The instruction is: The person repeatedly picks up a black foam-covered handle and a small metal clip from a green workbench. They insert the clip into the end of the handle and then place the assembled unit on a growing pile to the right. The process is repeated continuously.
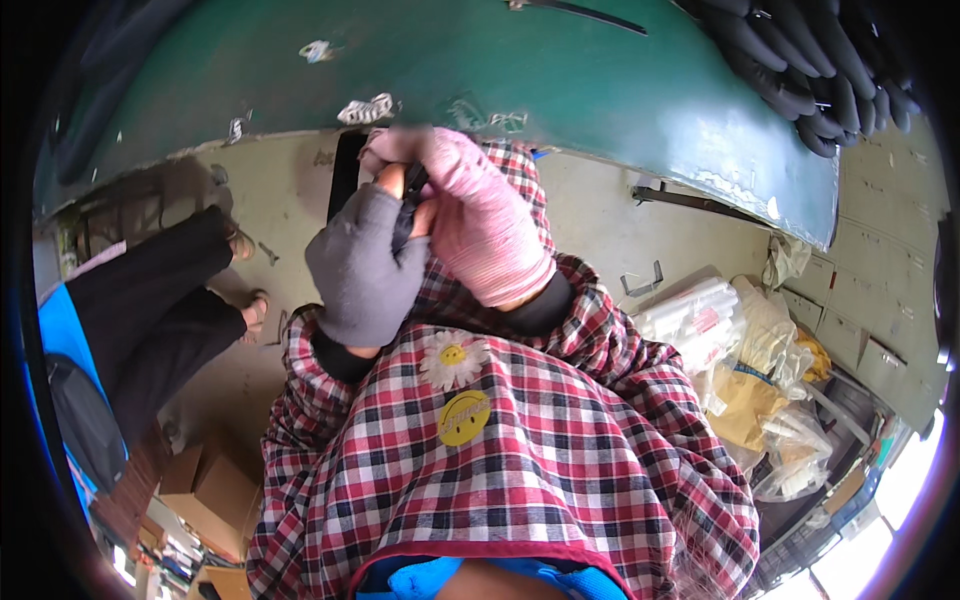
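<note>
My left hand [366, 262], in a grey fingertip-less glove, and my right hand [482, 222], in a pink one, meet in front of my chest near the table edge. Between them is a dark, soft-looking black piece [407, 218], mostly covered by the fingers, so its kind cannot be made out. Both hands are closed around it, with bare fingertips pressed close together. A black strip [345, 178] shows beside the left hand, below the table edge; whether it belongs to the same piece is hidden.
A green table [570, 85] spans the far side, bearing a thin black strip [585, 14] and a pile of curved black padded pieces [800, 60] at right. Plastic bags [745, 390] lie at right. At left are a person's dark-trousered legs [150, 285] and a cardboard box [215, 495].
</note>
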